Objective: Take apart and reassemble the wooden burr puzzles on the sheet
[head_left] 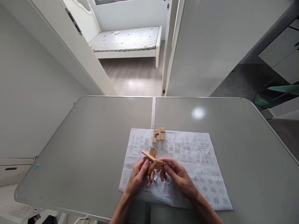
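Observation:
Between my two hands is a cluster of interlocking wooden puzzle pieces (153,158), tilted above a printed sheet. My left hand (139,172) pinches its left side with thumb and fingers. The thumb and fingers of my right hand (175,171) close on its right end. One long bar sticks out to the upper left and a notched block points up. Just beyond, several notched wooden blocks (158,134) lie together at the top edge of the instruction sheet (193,155), which is covered with small puzzle diagrams. My fingers hide part of the cluster.
The grey table (98,149) has a pale seam down its middle and a light rim. Past its far edge, a doorway shows a bed (126,40). A white wall (210,37) stands at the right, with a green chair (280,93) beyond.

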The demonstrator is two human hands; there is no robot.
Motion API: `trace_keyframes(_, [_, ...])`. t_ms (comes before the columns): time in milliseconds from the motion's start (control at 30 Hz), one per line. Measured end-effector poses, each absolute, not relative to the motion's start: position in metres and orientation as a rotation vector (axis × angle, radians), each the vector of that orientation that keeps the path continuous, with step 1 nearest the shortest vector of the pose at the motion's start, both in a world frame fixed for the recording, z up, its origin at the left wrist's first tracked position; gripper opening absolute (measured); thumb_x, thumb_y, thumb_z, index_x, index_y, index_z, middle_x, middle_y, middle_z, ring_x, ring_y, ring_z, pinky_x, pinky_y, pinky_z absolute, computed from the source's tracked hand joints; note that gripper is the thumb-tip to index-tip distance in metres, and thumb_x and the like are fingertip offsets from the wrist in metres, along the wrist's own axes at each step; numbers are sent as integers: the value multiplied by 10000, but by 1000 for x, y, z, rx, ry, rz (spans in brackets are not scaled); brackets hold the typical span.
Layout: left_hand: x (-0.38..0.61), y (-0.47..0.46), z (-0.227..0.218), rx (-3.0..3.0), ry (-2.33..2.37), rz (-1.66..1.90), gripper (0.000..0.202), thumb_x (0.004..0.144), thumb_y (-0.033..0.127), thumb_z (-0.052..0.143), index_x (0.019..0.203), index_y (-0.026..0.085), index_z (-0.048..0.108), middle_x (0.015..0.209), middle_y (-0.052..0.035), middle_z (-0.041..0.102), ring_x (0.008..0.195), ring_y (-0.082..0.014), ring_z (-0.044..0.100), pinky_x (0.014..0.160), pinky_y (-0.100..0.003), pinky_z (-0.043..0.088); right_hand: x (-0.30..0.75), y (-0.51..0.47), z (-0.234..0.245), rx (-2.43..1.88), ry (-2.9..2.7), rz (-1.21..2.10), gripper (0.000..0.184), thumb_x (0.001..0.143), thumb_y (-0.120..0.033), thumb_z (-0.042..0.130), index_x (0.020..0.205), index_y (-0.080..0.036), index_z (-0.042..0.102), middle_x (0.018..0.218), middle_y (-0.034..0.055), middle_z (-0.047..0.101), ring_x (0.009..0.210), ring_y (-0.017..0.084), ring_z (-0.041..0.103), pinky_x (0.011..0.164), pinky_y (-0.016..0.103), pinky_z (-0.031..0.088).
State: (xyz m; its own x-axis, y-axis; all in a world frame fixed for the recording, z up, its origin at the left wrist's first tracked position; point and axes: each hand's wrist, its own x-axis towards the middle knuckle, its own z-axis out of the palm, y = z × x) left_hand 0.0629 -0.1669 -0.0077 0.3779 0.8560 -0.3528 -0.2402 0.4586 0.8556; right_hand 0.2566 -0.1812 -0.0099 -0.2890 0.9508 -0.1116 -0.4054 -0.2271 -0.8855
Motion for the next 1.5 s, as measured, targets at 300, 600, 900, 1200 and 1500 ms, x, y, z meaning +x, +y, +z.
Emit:
trace_keyframes(300, [61, -166, -7, 787, 918, 766, 458, 996, 611, 593, 954, 156, 623, 586, 30, 568, 365, -53, 381, 377, -186, 302, 259, -182, -8, -895, -933, 1734, 298, 1026, -487, 659, 1174, -232, 699, 846, 32, 716, 662, 178, 673, 641, 312, 465])
trace_keyframes(600, [59, -168, -7, 759, 891, 746, 476, 988, 628, 587, 895, 162, 616, 521, 47, 504, 373, -61, 333, 392, -194, 303, 257, -180, -2, -816, -872, 1837, 383, 1058, -548, 573, 1297, -250, 574, 906, 42, 733, 668, 182, 665, 649, 323, 471])
trace_keyframes(900, [64, -171, -7, 743, 952, 763, 464, 936, 659, 637, 957, 196, 625, 573, 75, 401, 438, -79, 266, 403, -225, 309, 251, -183, -5, -944, -1046, 1729, 344, 1091, -549, 493, 1108, -221, 594, 862, 37, 696, 667, 169, 631, 658, 324, 506])
trace_keyframes(1200, [73, -172, -14, 763, 980, 882, 700, 989, 671, 552, 1470, 224, 309, 484, 160, 367, 370, -63, 205, 383, -161, 287, 251, -180, -2, -949, -1041, 1731, 345, 1084, -557, 500, 1082, -229, 606, 836, 14, 654, 659, 165, 597, 660, 320, 494])
trace_keyframes(1500, [73, -169, -9, 855, 989, 825, 773, 1050, 619, 467, 1614, 146, 231, 446, 112, 470, 356, -101, 359, 398, -186, 358, 251, -176, -2, -881, -841, 1862, 369, 1046, -586, 573, 1030, -218, 604, 762, -16, 625, 575, 141, 610, 592, 298, 497])
